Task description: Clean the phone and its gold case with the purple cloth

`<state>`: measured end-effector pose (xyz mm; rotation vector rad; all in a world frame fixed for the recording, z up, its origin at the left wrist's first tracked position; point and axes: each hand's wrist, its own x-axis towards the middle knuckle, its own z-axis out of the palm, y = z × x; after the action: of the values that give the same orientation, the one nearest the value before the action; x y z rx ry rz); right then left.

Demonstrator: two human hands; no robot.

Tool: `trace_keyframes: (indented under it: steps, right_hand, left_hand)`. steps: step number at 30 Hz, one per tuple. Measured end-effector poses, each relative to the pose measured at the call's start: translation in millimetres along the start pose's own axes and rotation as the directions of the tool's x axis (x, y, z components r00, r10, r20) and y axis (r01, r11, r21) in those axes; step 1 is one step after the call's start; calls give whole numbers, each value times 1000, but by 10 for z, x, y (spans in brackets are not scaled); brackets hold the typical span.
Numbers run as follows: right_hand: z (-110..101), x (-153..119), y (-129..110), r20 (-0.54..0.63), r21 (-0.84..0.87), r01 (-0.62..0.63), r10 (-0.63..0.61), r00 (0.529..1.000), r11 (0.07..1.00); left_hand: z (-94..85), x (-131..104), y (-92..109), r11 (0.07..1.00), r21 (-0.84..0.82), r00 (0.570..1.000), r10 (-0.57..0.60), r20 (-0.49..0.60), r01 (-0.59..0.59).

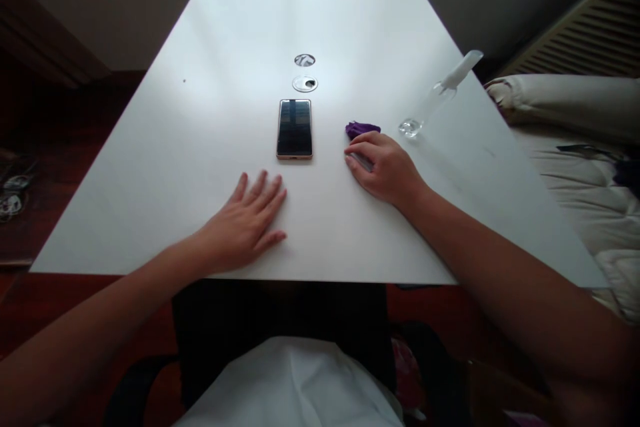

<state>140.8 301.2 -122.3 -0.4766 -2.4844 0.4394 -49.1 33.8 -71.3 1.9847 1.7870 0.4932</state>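
Observation:
My left hand lies flat on the white table near its front edge, fingers spread, holding nothing. Above and right of it rests a phone with a dark screen, untouched. My right hand rests on the table to the phone's right, its fingers curved and thumb apart from them. A crumpled purple cloth sits just beyond its fingertips; whether they touch it is hard to tell. Farther right, a clear spray bottle with a white top appears.
Two round fittings are set in the tabletop behind the phone. A pale padded seat stands right of the table, and cables lie on the floor at the left. Black chair armrests show below.

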Motion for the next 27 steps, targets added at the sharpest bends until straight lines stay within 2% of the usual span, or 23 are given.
trace_keyframes:
  steps: [1,2,3,4,5,6,7,8,9,11,13,14,17,21,24,27]
  right_hand:
    - [-5,2,-6,6,-3,-1,1,1000,1000]
    - [-10,4,-14,11,-5,-2,2,1000,1000]
    - [-14,6,-23,13,-7,-2,2,1000,1000]
    - [-18,8,-32,13,-8,-2,3,1000,1000]
    - [-20,10,-41,11,-8,-3,3,1000,1000]
    - [-19,11,-48,8,-7,-3,3,1000,1000]
    - [-17,12,-55,5,-4,-3,3,1000,1000]
    - [-14,13,-60,2,-1,-3,3,1000,1000]
    - [-10,15,-63,-1,3,-2,2,1000,1000]
    - [-3,20,-65,-10,8,-2,2,1000,1000]
    - [-2,27,-64,-14,7,-8,8,1000,1000]
    - [-4,31,-65,-14,5,-11,11,1000,1000]
    - [-14,40,-78,-17,10,-21,21,1000,1000]
    - [-35,39,-122,-53,20,-53,54,997,998]
    - [-58,39,-142,-162,18,-78,80,984,997]
    - [-69,47,-127,-309,1,-133,127,942,991]
  left_hand:
    - [-5,-34,27,990,-107,986,103,134,-89]
    - [-15,-70,88,943,-281,914,266,306,-180]
    - [-33,-97,168,851,-476,795,439,419,-220]
    - [-60,-102,248,754,-626,696,559,451,-201]
    - [-97,-74,311,727,-671,704,553,445,-147]
    - [-141,-8,339,764,-630,774,480,413,-138]
    - [-189,97,325,844,-509,866,375,332,-170]
    - [-235,233,267,925,-335,950,253,183,-182]
    - [-275,389,170,975,-155,986,164,35,-157]
    - [-315,710,-87,992,121,983,46,-179,-24]
    - [-291,976,-336,966,238,955,-23,-297,97]
    - [-257,1073,-432,960,256,945,-27,-326,116]
    - [-122,1224,-584,962,254,953,-13,-303,94]
    - [-28,1233,-616,963,265,971,15,-239,51]
    - [-58,1189,-658,964,256,964,-8,-264,78]
    - [-120,1111,-752,962,249,957,-39,-289,115]
